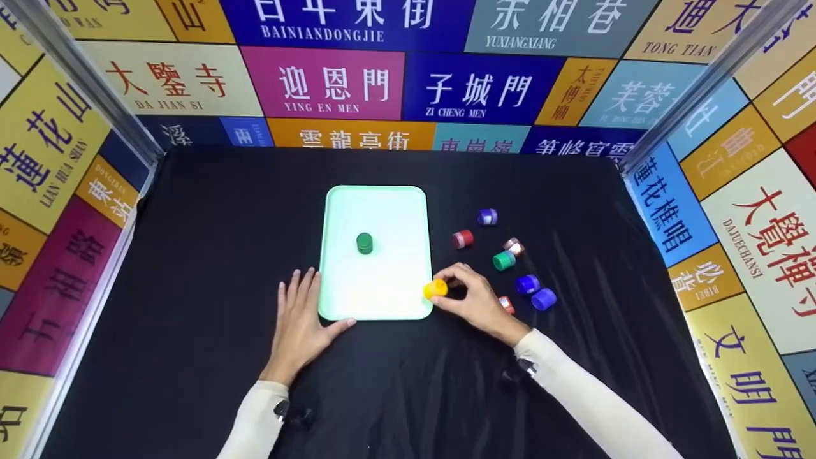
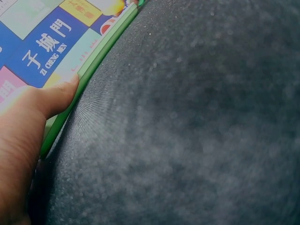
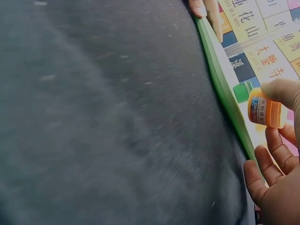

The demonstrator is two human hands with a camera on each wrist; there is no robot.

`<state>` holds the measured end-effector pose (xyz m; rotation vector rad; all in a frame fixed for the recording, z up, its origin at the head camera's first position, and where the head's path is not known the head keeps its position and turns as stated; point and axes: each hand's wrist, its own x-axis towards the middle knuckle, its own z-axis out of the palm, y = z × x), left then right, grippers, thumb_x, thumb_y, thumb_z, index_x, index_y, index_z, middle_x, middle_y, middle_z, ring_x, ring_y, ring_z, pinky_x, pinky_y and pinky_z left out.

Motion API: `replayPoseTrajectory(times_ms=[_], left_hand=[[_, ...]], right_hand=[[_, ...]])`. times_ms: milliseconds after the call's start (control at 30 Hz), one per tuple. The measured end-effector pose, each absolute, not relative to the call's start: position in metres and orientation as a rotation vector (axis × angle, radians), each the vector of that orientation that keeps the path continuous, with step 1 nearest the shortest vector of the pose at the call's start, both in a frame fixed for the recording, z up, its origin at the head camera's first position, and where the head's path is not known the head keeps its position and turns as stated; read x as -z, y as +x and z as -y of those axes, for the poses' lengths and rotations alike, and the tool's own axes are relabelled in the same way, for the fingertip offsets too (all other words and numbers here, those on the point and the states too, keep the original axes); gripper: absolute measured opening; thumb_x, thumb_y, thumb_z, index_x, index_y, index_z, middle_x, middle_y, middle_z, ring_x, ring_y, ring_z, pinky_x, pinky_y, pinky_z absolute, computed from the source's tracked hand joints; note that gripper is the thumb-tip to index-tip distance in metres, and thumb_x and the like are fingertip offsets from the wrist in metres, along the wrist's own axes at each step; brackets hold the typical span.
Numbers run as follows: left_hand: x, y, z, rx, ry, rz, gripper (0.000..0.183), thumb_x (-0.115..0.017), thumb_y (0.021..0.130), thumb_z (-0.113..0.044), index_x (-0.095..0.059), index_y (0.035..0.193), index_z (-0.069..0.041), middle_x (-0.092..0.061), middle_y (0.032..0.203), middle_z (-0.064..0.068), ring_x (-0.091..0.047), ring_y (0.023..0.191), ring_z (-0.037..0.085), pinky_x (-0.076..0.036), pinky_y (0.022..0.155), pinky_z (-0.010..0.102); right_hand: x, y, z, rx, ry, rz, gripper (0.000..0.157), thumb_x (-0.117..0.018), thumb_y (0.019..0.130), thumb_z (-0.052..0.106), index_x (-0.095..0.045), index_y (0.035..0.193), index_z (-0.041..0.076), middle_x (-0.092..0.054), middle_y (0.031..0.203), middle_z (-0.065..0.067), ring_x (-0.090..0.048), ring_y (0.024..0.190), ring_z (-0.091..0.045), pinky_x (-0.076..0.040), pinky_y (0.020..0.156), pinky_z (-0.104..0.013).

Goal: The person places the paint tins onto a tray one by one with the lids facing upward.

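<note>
My right hand (image 1: 473,295) pinches a small yellow paint jar (image 1: 435,289) between thumb and fingers, over the right edge of a pale green tray (image 1: 376,290). A printed label shows on the jar (image 3: 259,108) in the right wrist view. On the tray, left of its middle, stands a dark green paint jar (image 1: 364,243). My left hand (image 1: 298,328) lies at the tray's lower left corner with its fingers straight along the left side. Its thumb (image 2: 63,96) touches the tray's near rim in the left wrist view.
Right of the tray lie several jars: purple (image 1: 487,217), red (image 1: 463,239), green (image 1: 503,260), brown (image 1: 514,247), blue (image 1: 527,284) and violet (image 1: 544,299). Another red jar (image 1: 506,305) is partly hidden by my right hand. Black cloth (image 1: 210,255) covers the table between printed walls.
</note>
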<state>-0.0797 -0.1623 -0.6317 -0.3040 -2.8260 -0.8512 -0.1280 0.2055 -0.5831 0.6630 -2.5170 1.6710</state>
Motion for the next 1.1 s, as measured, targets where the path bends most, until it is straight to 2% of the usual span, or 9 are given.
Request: replayPoseTrajectory(times_ms=[167,333,500,800,1100], left_hand=[[0.632,-0.079,0.163,0.855,-0.307,2.829,0.119,-0.082,0.088,-0.068,-0.034,0.170,0.003,-0.035,0.175,0.027,-0.017,0.168,0.046,-0.001,0.137,0.063],[0.632,-0.081,0.163,0.845,-0.302,2.830,0.119,-0.082,0.088,-0.069,-0.035,0.170,0.003,-0.035,0.175,0.026,-0.017,0.168,0.046,-0.002,0.137,0.063],[0.632,-0.082,0.163,0.837,-0.298,2.835,0.119,-0.082,0.088,-0.069,-0.035,0.169,0.004,-0.036,0.174,0.027,-0.018,0.167,0.046,-0.002,0.137,0.063],[0.632,-0.083,0.163,0.836,-0.301,2.832,0.119,-0.083,0.087,-0.069,-0.036,0.169,0.004,-0.035,0.175,0.026,-0.018,0.167,0.046,-0.001,0.137,0.062],[0.632,-0.081,0.163,0.849,-0.286,2.840,0.120,-0.083,0.087,-0.069,-0.035,0.170,0.003,-0.035,0.175,0.025,-0.017,0.168,0.045,0.000,0.137,0.061]], right_hand=[[0.593,-0.141,-0.199,-1.648,0.692,2.526,0.038,-0.097,0.082,0.001,-0.079,0.115,0.002,-0.075,0.107,-0.014,-0.066,0.102,-0.041,-0.054,0.090,-0.058],[0.594,-0.150,-0.188,-1.599,0.724,2.556,0.036,-0.097,0.085,0.011,-0.080,0.117,0.009,-0.075,0.109,-0.005,-0.064,0.107,-0.034,-0.053,0.094,-0.049],[0.593,-0.158,-0.178,-1.522,0.736,2.609,0.036,-0.096,0.088,0.015,-0.079,0.118,0.010,-0.074,0.110,-0.002,-0.062,0.110,-0.027,-0.053,0.098,-0.042],[0.594,-0.175,-0.162,-1.423,0.706,2.601,0.036,-0.096,0.086,0.014,-0.077,0.116,0.006,-0.075,0.111,-0.004,-0.060,0.113,-0.026,-0.053,0.100,-0.038],[0.596,-0.190,-0.149,-1.426,0.674,2.627,0.037,-0.095,0.086,0.010,-0.077,0.118,0.005,-0.076,0.114,-0.006,-0.060,0.115,-0.028,-0.054,0.100,-0.039]])
